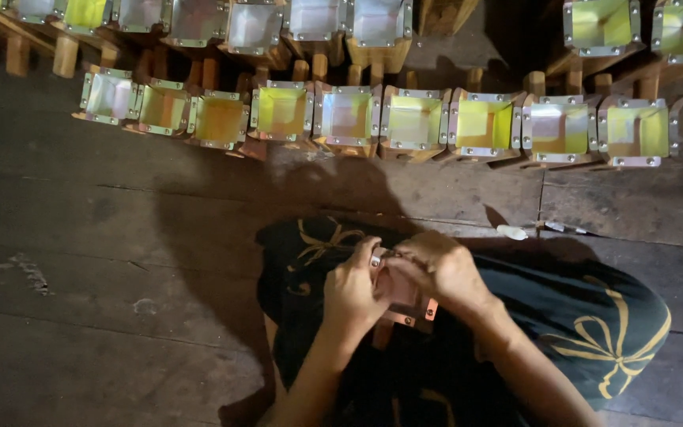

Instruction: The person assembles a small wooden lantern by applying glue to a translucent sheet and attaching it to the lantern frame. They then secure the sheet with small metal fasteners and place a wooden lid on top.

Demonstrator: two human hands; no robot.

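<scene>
Both my hands grip one small wooden box with metal corner plates (405, 304), held over my lap. My left hand (353, 291) closes around its left side, fingers curled over the top edge. My right hand (440, 267) covers its upper right part, fingers pressed onto the rim. Most of the box is hidden by my hands; only its lower edge and a metal corner show. My lap is covered by a dark cloth with yellow line patterns (594, 316).
A long row of similar open wooden boxes with metal rims (413, 122) lies on the dark plank floor ahead. Another row of boxes (254, 28) lies farther back. A small white object (512, 232) rests on the floor near my right knee.
</scene>
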